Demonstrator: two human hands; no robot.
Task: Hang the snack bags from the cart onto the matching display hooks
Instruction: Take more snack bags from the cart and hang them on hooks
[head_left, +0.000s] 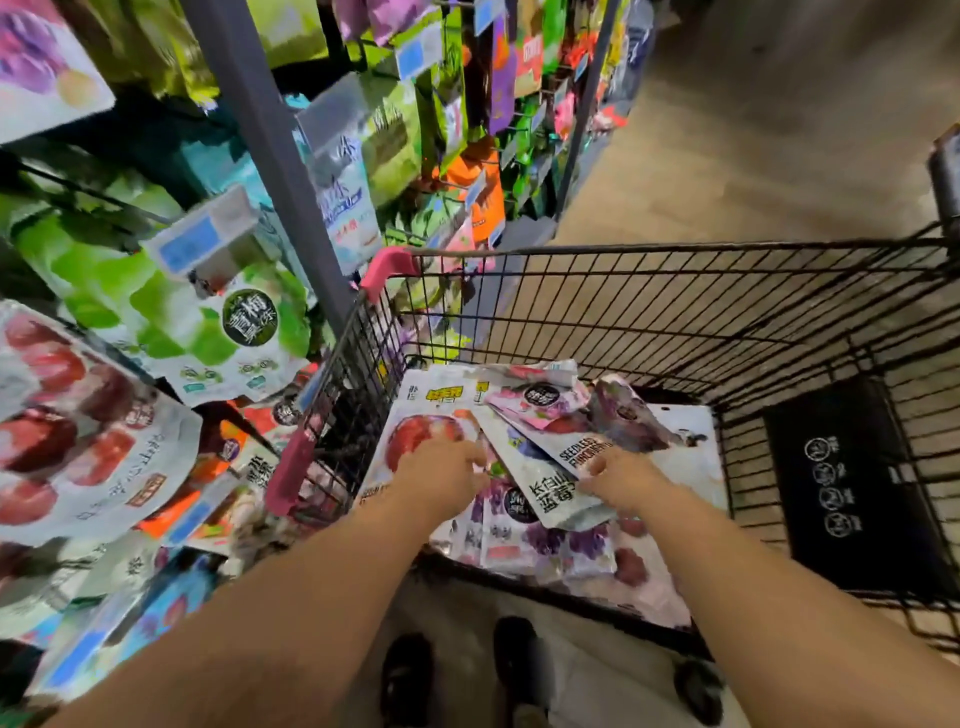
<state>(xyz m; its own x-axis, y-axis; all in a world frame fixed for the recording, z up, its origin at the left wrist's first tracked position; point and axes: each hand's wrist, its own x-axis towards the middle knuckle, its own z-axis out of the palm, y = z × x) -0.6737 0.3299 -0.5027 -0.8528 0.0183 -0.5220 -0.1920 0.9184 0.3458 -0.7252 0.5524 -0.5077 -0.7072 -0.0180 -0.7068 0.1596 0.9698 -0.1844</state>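
Held both hands down among the snack bags (545, 551), heaped and overlapping in the left side of the cart (675, 249), just beside the rack (270, 135). Pinched the blueberry bag (540, 486) at its edge with the curled fingers of the right hand (623, 480); rested the left hand (441, 467) on a red-fruit bag (415, 431), fingers bent into the pile, grip impossible to tell. Likely to drag up or spill the bags overlapping it. Could also end in the wrong place on the rack, given so many look-alike packs hanging there.
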